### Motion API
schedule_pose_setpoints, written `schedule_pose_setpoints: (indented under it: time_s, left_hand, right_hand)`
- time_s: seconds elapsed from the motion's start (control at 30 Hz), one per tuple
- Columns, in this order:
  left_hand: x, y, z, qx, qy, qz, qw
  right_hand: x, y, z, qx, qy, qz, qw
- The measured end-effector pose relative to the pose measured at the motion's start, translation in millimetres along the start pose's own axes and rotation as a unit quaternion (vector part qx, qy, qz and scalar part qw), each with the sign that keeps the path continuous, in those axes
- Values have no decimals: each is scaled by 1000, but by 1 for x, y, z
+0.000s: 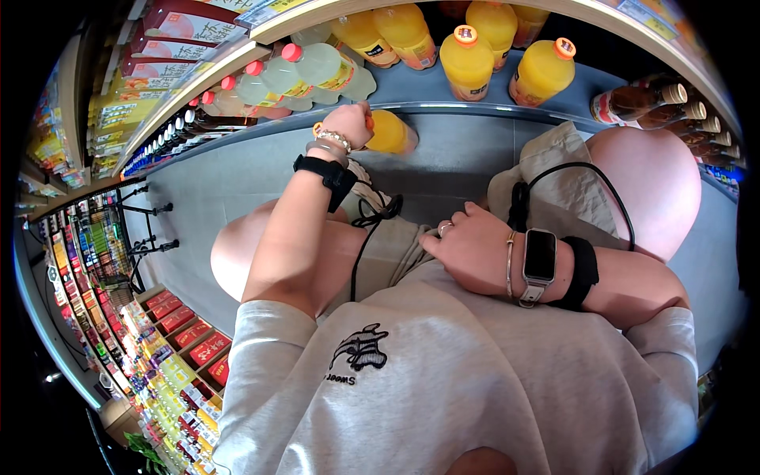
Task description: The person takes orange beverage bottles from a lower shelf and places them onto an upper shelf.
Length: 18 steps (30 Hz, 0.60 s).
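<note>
My left hand [348,127] reaches forward, its fingers closed around the orange cap end of an orange juice bottle [392,133]. That bottle is low in front of the shelf edge, over the grey floor, its base pointing away to the right. My right hand [473,247] rests on my lap by the shirt's hem. Its fingers are curled, and their tips are hidden. Beyond the left hand, pale bottles with red caps [315,67] line the lowest shelf [443,104]. More orange juice bottles [467,67] stand on it to their right, two of them near the front edge.
Dark brown bottles with light caps [653,103] fill the shelf at the right. An upper shelf board [293,24] overhangs the bottles. At the left are a black metal rack [142,229], red boxes [190,332] and packed display shelves. My bent knees flank the grey floor [253,154].
</note>
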State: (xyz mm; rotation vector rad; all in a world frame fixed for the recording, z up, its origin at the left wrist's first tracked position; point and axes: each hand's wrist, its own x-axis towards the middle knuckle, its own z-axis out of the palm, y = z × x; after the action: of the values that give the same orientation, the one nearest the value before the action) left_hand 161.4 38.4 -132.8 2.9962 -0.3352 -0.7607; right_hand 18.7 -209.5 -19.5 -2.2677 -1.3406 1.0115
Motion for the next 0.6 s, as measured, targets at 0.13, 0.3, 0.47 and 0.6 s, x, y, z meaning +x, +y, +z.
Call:
schedule_pose_setpoints:
  time_s: [0.13,0.3,0.47,0.6]
  left_hand:
    - [7,-3,-5,15,5,-2,1000]
    - [12,-3,-9,9,25,11,1000]
    - [14,-3,-12,15,-4,7,1000]
    - [13,-4,-12,34,-79,19,996]
  right_hand:
    - [0,3,-1,5,0,0,1000]
    - [-1,5,0,11,16,4,1000]
    - [-3,5,1,3,23,6,1000]
    - [-4,5,1,-5,31,2,999]
